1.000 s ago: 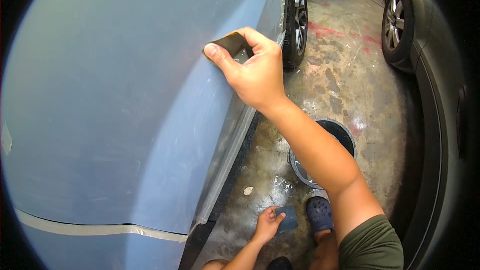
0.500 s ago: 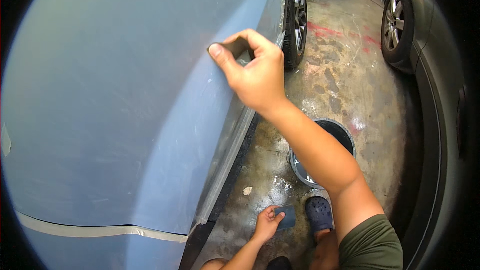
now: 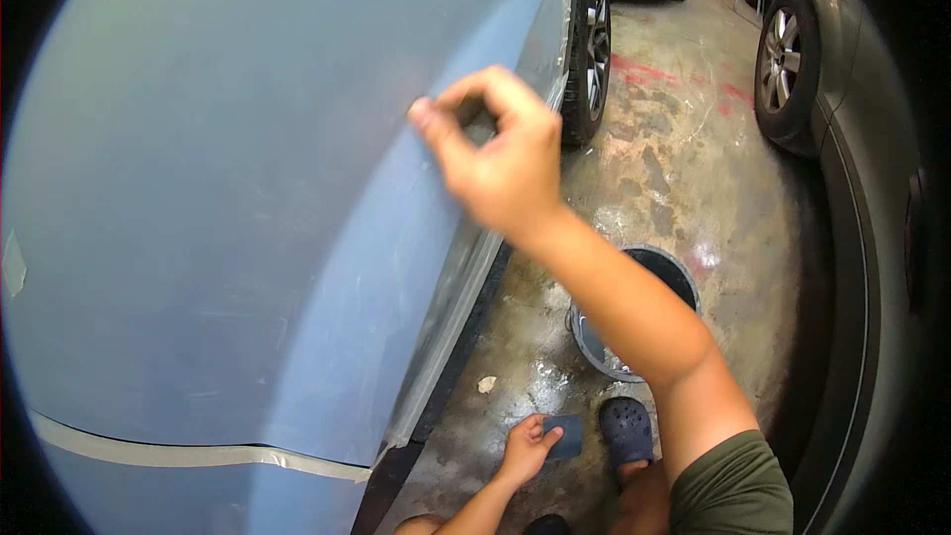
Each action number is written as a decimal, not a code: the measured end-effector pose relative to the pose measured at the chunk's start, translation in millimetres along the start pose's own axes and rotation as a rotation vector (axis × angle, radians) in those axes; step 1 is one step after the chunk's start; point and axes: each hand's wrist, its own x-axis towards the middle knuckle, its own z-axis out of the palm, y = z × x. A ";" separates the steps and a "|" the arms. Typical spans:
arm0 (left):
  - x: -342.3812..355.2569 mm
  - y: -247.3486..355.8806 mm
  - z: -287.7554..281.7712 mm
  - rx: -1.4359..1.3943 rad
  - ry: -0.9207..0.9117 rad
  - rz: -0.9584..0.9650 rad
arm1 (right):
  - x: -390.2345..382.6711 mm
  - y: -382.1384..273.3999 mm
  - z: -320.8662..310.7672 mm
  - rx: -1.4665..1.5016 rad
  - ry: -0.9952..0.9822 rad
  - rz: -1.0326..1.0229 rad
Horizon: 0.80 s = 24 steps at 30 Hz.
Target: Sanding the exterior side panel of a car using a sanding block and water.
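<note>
A large blue-grey car panel (image 3: pixel 228 198) fills the left side. Against its right part, my right hand (image 3: pixel 500 154) pinches a dark, curved piece of sandpaper (image 3: pixel 478 121), mostly covered by the fingers. Lower down, away from the panel, my left hand (image 3: pixel 527 451) holds a flat, blue-grey rectangular rubber squeegee (image 3: pixel 565 437) between thumb and fingers, above the wet floor.
A dark bucket (image 3: pixel 684 269) with water stands under my right forearm. Masking tape (image 3: pixel 198 455) runs along the panel's lower seam. A wheel (image 3: pixel 592 50) is beyond the panel; another car (image 3: pixel 877 139) stands at right. My clog (image 3: pixel 626 430) is by the bucket.
My right hand has shifted slightly down along the panel, still pinching the sandpaper. The left hand keeps its hold on the squeegee with little movement. The view has shifted a little.
</note>
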 end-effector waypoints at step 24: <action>-38.5 235.4 55.2 0.544 0.389 1.033 | -177.7 -29.6 -184.3 0.617 -0.496 1.081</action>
